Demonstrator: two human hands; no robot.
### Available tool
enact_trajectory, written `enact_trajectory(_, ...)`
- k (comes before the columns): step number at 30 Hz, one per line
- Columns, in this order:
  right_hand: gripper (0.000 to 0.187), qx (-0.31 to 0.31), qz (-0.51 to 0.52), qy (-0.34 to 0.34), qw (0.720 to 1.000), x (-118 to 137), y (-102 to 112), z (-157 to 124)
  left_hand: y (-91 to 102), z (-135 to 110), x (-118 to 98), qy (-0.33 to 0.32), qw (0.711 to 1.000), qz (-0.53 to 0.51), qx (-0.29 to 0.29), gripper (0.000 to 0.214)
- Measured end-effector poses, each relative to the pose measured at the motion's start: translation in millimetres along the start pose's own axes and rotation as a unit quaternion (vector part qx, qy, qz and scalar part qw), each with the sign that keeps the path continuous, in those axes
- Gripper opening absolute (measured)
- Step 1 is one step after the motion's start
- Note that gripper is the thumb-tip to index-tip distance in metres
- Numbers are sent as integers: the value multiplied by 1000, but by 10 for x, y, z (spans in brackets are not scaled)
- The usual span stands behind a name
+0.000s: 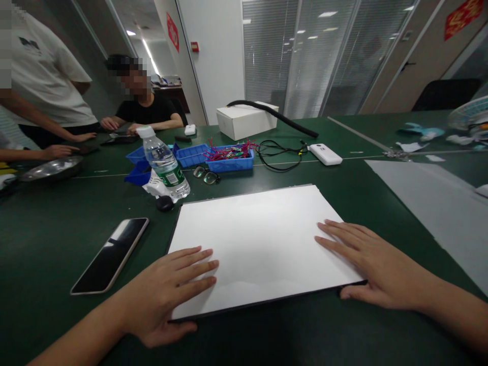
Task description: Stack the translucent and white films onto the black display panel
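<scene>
A white sheet of paper point(259, 239) lies on a thin dark-edged board on the green table, directly before me. Across its left edge rests my left hand point(171, 284), fingers stretched out and spread, thumb off the near edge. My right hand point(366, 262) lies over the right edge in the same way, its fingers flat on the paper and its thumb at the near right corner. Neither hand holds anything. Left of the paper is a smartphone point(110, 256) with a dark screen. A small black round object point(164, 203) sits by the paper's far left corner.
A water bottle point(163, 162) stands beyond the left corner, near eyeglasses point(206, 175) and blue trays point(231, 161) with wires. Farther back are a white box point(246, 122), a black cable point(280, 155) and a white device point(325, 154). Grey sheeting point(430, 208) lies right. People are at the far left.
</scene>
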State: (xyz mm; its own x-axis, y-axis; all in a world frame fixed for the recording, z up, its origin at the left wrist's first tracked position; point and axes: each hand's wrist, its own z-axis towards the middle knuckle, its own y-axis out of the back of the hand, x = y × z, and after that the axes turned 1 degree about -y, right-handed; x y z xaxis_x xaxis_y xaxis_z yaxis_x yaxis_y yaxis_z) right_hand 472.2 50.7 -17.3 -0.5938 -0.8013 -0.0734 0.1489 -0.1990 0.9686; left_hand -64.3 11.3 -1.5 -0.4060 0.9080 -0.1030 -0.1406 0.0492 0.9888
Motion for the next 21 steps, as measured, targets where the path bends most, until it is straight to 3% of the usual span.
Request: enact_trajectory(21,103,1,19,-1,1000,-46,1,-27,69,19,38,-5,999,-21,-48,75)
